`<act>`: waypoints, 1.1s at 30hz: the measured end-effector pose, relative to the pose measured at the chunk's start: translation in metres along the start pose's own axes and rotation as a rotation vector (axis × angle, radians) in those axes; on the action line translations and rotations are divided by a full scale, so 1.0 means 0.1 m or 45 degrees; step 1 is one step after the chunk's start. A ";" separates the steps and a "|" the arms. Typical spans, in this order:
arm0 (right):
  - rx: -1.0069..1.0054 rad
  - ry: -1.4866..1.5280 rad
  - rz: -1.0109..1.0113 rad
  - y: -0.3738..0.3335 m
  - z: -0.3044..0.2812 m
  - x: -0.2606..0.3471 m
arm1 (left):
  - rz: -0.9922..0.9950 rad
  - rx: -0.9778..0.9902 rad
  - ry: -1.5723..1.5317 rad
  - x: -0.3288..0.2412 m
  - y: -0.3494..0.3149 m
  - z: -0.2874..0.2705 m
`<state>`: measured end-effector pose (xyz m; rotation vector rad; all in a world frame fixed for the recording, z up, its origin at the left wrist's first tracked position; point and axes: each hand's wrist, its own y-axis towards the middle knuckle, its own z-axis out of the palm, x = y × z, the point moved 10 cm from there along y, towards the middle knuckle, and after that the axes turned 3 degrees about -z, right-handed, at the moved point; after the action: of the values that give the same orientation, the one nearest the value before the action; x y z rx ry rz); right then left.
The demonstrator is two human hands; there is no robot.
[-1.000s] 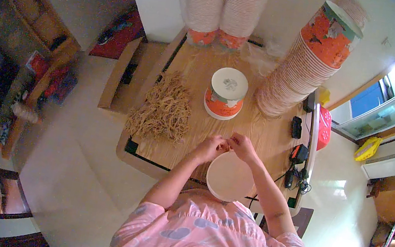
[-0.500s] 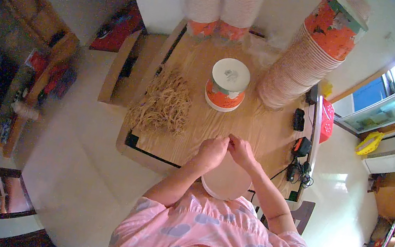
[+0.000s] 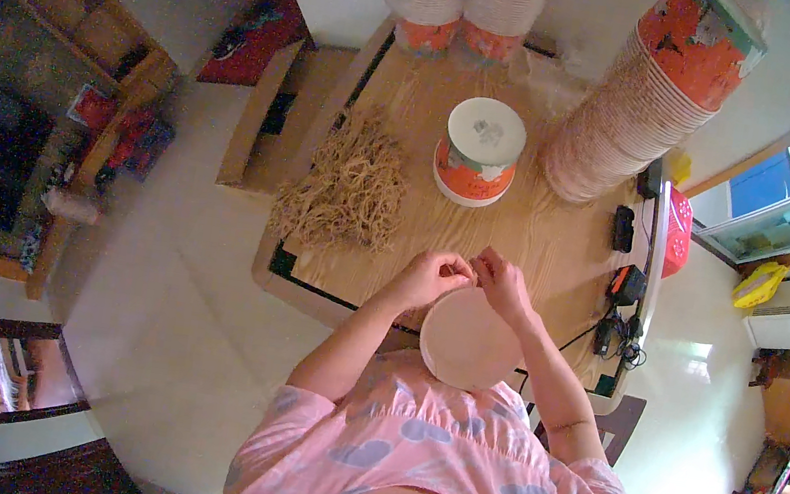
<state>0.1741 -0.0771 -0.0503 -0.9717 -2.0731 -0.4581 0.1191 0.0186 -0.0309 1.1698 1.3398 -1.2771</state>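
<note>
Far rim of pale round piece (image 3: 470,344) is overlapped by right hand (image 3: 502,286), left hand (image 3: 432,278) just beyond; fingers bunched, anything pinched can't be told.

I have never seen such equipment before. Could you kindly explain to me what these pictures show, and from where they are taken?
There is no machine here: a person works with two bare hands, a left grip and a right grip. The view comes from a wide fisheye camera worn on the person's head, looking down, so straight edges bend near the rim.

On the wooden table lie a heap of tan strands, an orange-and-white tub, tall stacks of nested tubs and, at the right, black cables.

Both grips meet at the far edge of a pale round container near the person's body. What the fingertips pinch, if anything, is too small to tell.
</note>
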 end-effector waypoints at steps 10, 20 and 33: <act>-0.076 0.100 0.105 0.00 -0.07 -0.07 | 0.187 -0.012 0.710 -0.05 0.18 0.17; -0.052 0.049 0.085 0.03 -0.03 -0.18 | 0.062 -0.032 0.217 0.22 0.23 0.04; -0.018 0.105 0.118 0.03 -0.02 -0.16 | 0.411 -0.164 0.633 -0.05 0.12 0.09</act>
<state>0.1834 -0.0841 -0.0612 -1.0351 -1.9452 -0.4572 0.1313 0.0097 -0.0276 1.6002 1.4778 -0.6805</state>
